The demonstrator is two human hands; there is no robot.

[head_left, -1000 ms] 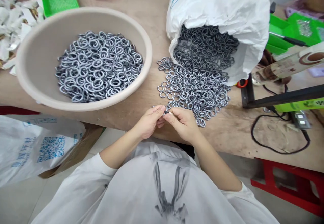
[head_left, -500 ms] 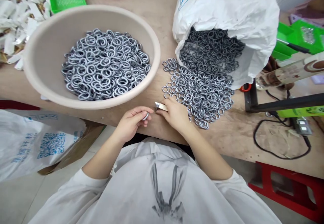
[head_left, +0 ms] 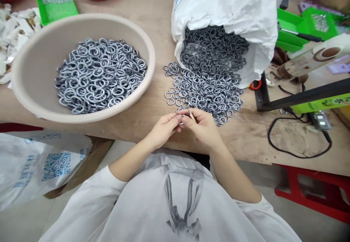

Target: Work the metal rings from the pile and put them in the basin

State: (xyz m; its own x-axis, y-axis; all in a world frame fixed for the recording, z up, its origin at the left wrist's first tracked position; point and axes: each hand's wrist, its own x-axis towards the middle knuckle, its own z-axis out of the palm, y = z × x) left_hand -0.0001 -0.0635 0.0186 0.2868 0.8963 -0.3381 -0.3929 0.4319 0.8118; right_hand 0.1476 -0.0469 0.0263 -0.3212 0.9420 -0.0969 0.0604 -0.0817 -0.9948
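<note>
My left hand (head_left: 164, 129) is closed, its thumb and fingers pinching a silver-grey ring (head_left: 181, 119) that is mostly hidden between my hands. My right hand (head_left: 203, 126) meets it at the fingertips and also touches the ring. A small cutter blade with a pale wrapping (head_left: 193, 117) is held edge-on between the right thumb and fingers; its tip is hidden. Just beyond my right hand lies a loose pile of similar rings (head_left: 203, 89), spilling from the mouth of a white sack (head_left: 226, 5). To the left stands a wide beige basin (head_left: 151, 58) holding many rings.
Green trays (head_left: 57, 7) stand at the back left, with more green trays (head_left: 294, 25) at the right. A black metal frame (head_left: 303, 101) and a looped cable (head_left: 270, 140) occupy the table's right side. A red stool (head_left: 311, 192) and a printed white sack (head_left: 35, 169) are below the edge.
My hands, apart before, have come together over the ring. The right hand has turned the blade upward. The whole view has shifted, so the basin and sack appear further left.
</note>
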